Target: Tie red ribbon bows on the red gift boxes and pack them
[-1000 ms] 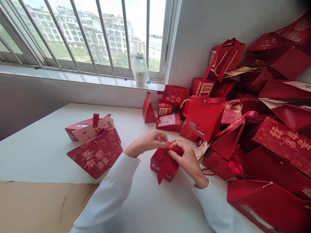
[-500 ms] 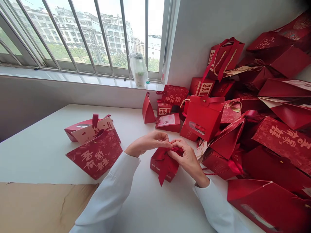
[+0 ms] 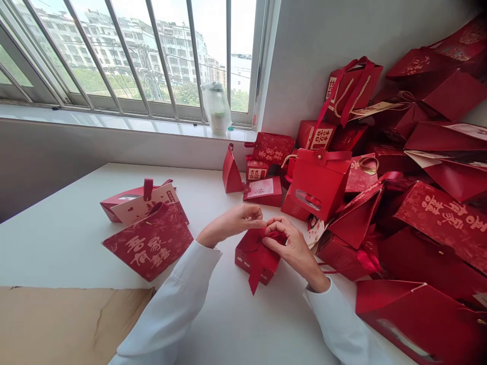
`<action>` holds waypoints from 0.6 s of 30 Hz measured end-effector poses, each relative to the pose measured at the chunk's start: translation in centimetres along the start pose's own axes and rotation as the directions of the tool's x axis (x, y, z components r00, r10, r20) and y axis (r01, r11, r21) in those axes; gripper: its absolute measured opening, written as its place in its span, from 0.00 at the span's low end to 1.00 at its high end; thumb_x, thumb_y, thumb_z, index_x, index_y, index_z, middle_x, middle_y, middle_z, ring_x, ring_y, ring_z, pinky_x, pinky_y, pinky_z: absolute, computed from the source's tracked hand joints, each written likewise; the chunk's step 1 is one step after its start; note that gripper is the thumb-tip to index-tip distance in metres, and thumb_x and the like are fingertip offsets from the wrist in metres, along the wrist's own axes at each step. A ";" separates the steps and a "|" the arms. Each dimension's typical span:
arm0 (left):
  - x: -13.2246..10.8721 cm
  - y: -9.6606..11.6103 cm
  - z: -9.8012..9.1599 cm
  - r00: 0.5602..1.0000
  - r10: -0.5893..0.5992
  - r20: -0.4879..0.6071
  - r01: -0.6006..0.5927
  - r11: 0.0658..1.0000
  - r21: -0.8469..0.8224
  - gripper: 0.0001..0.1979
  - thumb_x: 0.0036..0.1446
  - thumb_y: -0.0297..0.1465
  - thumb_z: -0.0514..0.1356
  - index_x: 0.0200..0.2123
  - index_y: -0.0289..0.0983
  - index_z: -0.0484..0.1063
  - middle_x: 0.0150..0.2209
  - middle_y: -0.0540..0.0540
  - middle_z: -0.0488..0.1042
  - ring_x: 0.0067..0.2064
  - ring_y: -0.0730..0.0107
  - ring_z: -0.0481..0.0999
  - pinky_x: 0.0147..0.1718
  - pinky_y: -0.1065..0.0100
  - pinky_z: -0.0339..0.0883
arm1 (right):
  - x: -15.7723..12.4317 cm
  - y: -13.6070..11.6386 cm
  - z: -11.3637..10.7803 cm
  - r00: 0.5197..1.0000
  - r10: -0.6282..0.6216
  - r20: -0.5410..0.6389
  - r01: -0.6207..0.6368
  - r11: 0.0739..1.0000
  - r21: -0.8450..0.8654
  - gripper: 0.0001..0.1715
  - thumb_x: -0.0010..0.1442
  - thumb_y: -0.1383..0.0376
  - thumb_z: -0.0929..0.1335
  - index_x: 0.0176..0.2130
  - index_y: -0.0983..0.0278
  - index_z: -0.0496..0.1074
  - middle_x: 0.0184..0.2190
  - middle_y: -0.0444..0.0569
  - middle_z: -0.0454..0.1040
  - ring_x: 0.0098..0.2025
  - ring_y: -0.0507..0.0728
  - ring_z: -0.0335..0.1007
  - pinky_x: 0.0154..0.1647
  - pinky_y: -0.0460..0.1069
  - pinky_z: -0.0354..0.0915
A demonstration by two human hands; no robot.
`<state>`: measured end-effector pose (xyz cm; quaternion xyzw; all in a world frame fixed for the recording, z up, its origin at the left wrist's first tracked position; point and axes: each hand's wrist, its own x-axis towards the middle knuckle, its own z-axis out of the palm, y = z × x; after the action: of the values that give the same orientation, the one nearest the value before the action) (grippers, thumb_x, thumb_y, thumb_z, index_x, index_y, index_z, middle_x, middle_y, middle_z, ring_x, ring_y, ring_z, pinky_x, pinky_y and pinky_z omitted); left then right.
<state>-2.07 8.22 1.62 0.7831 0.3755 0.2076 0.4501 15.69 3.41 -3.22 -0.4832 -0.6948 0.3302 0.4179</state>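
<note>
Small red card box with pale lettering (image 3: 245, 257): on the white tabletop (image 3: 72, 248), beneath both hands.
Dark-red fabric ribbon (image 3: 256, 271): across the box's top, one end hanging down its near side.
Right hand (image 3: 289, 242): pinching the ribbon between thumb and forefinger, apparently so it cannot slip.
Left hand (image 3: 239, 220): fingertips drawn in above the ribbon; whether they grip it, I cannot tell from here.
Heap of red card gift boxes (image 3: 407, 261): right of the box, seemingly stacked there for elbow room.
Dark-red patterned carton, gold characters (image 3: 152, 246): left of the box, perhaps deliberately apart from the heap.
</note>
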 end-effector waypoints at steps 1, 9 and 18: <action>0.0 0.0 0.0 1.000 0.001 -0.010 -0.001 1.000 0.017 0.12 0.55 0.38 0.54 0.24 0.36 0.61 0.26 0.54 0.59 0.30 0.75 0.56 0.28 0.71 0.49 | 0.0 0.0 0.0 1.000 0.000 -0.001 0.000 1.000 -0.003 0.03 0.53 0.65 0.69 0.31 0.61 0.72 0.42 0.45 0.68 0.39 0.53 0.68 0.41 0.49 0.64; -0.2 0.5 0.1 0.994 -0.029 0.102 0.043 0.990 -0.137 0.13 0.55 0.39 0.56 0.27 0.37 0.61 0.26 0.54 0.60 0.28 0.76 0.56 0.26 0.72 0.50 | 0.0 0.5 -0.1 1.000 -0.002 0.028 0.002 1.000 0.022 0.05 0.54 0.63 0.68 0.33 0.60 0.73 0.43 0.46 0.68 0.40 0.54 0.69 0.41 0.49 0.65; -0.1 0.3 0.1 0.990 0.010 0.138 0.023 0.971 -0.240 0.13 0.54 0.41 0.57 0.29 0.36 0.64 0.27 0.53 0.63 0.29 0.76 0.62 0.29 0.72 0.55 | 0.1 0.5 -0.1 0.999 -0.014 0.036 0.014 1.000 0.022 0.06 0.55 0.62 0.68 0.35 0.60 0.74 0.43 0.46 0.69 0.42 0.55 0.69 0.42 0.49 0.65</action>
<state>-1.96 8.01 1.82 0.7340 0.3181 0.1954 0.5674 15.95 3.65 -3.59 -0.4679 -0.7020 0.3433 0.4129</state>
